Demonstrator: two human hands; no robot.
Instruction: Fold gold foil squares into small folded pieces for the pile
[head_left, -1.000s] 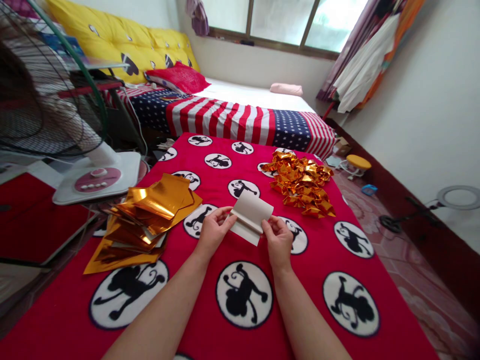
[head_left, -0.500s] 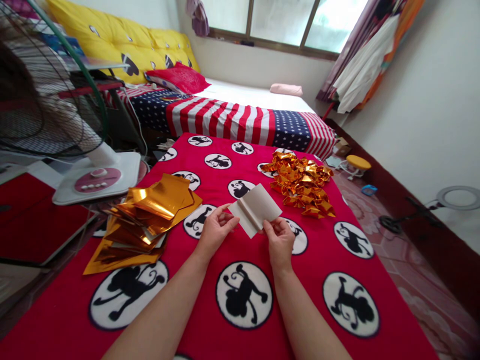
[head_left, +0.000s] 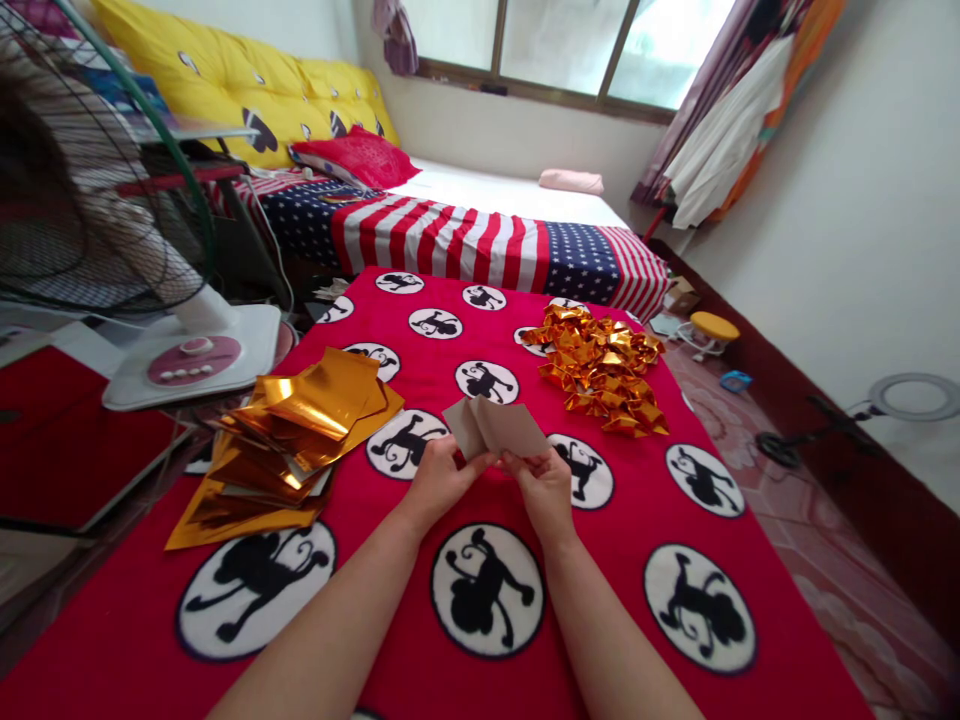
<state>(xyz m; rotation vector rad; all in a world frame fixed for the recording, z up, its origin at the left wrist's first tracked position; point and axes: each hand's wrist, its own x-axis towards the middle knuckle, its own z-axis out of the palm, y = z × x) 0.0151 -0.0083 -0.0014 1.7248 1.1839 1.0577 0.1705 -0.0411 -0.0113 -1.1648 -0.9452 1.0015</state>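
Observation:
A creased sheet of paper point(head_left: 511, 428), its dull greyish side facing me, is held up above the red cloth with a fold standing near its left part. My left hand point(head_left: 442, 475) pinches its lower left edge between thumb and fingers. On the other side, my right hand point(head_left: 544, 485) grips the lower right edge, the two thumbs almost meeting at the bottom. To the left lies a loose stack of gold foil sheets point(head_left: 322, 400). A heap of folded gold foil pieces point(head_left: 607, 360) sits at the far right of the cloth.
The red cloth point(head_left: 607, 590) with monkey prints covers the surface before me. A fan point(head_left: 202, 350) stands at its left edge, beside a dark red flat object point(head_left: 75, 440). Beyond is a bed point(head_left: 450, 240); a yellow stool point(head_left: 716, 325) and a ring light point(head_left: 915, 395) are at right.
Both hands have drawn closer together at the paper's lower edge. The sheet has gone from nearly flat to bent, with its fold raised.

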